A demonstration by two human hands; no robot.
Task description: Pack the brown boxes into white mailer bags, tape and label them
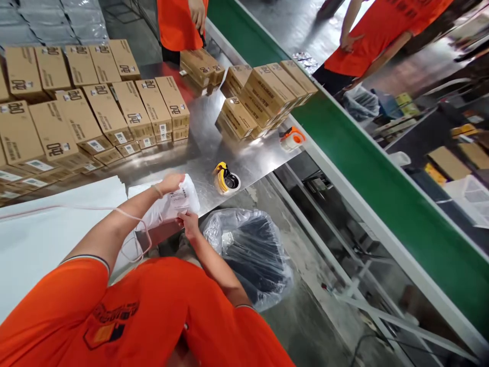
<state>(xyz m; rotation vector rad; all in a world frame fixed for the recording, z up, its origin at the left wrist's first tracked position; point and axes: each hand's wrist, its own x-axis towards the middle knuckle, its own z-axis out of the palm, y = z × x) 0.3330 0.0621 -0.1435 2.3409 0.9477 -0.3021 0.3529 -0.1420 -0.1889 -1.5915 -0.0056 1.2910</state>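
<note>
A white plastic-wrapped package (188, 195) with dark printing lies at the metal table's front edge, between my two hands. My left hand (171, 184) reaches over it and grips its far side, fingers bent around the edge. Lower down, my right hand (189, 223) pinches the near edge of the same package between thumb and fingers. More white wrapping (153, 216) extends to the left beneath my left forearm. A pink cord (95, 207) crosses by that arm. Just right of the package stands a yellow tape dispenser (226, 179).
Rows of brown cartons (110, 114) cover the table's left, beside white sheets (57, 244). More cartons (267, 92) and an orange tape dispenser (292, 138) stand near a green conveyor (362, 178). A plastic-lined bin (248, 255) is below. Two people in orange shirts stand beyond.
</note>
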